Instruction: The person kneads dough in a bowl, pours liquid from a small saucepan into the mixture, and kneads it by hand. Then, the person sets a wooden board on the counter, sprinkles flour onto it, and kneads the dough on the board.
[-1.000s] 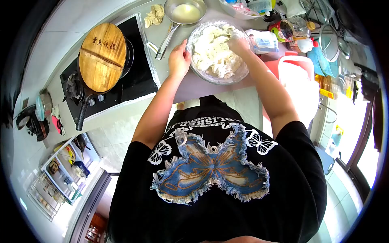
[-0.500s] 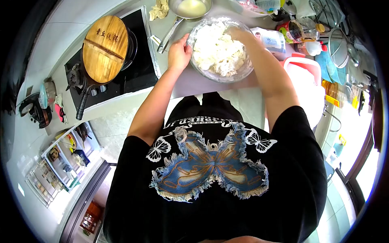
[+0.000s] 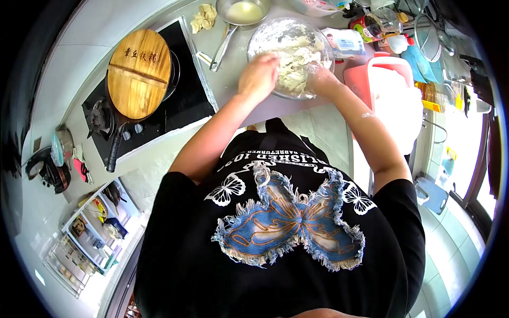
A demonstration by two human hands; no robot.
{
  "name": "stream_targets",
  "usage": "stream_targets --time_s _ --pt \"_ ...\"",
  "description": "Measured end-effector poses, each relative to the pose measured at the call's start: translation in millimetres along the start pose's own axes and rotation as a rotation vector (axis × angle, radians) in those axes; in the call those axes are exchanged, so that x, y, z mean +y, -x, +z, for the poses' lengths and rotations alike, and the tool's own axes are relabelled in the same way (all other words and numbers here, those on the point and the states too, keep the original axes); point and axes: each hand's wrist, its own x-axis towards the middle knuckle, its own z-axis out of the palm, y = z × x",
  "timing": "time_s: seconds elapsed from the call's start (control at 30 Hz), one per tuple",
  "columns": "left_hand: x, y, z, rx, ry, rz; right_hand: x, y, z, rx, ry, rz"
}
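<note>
A clear glass bowl [image 3: 329, 45] stands on the counter with shaggy, floury dough [image 3: 295, 64] in it. Loose white flour coats the bowl's far side. My left hand [image 3: 260, 76] is over the bowl's near left side, its fingers curled in at the dough's edge. On the right side of the bowl, my right hand [image 3: 322, 80] is closed against the dough, with flour on its fingers and fingertips partly hidden. The dough stretches between the two hands.
A pan [image 3: 243, 11] holding pale liquid sits behind the bowl, its handle pointing toward me. Left is a wok with a wooden lid [image 3: 139, 74] on the black stove [image 3: 180, 40]. A wipes pack [image 3: 345, 43], a pink bin [image 3: 359, 82] and bottles [image 3: 389, 21] crowd the right.
My left hand has let go of the bowl's left rim and moved in to the dough. My right hand has come down toward the near right side. The dough looks more drawn together.
</note>
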Motion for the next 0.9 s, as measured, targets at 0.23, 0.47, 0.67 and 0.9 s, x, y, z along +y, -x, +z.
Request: stream_targets --time_s 0.23,0.47,0.67,0.9 --pt "-2.0 -4.6 10.7 -0.336 -0.128 0.132 -2.6 -2.2 -10.2 -0.141 -0.572 0.352" --pt "-10.1 -41.1 35.7 -0.693 -0.224 0.04 -8.0 -39.7 9.8 -0.174 -0.071 0.048" --pt "-13.0 -50.0 66.6 -0.508 -0.121 -0.153 -21.1 -76.3 59.9 -0.204 -0.115 0.32" --pt "-22.9 -24.5 67.6 -0.071 -0.228 0.27 6.7 -44.6 27.2 -0.099 -0.062 0.06"
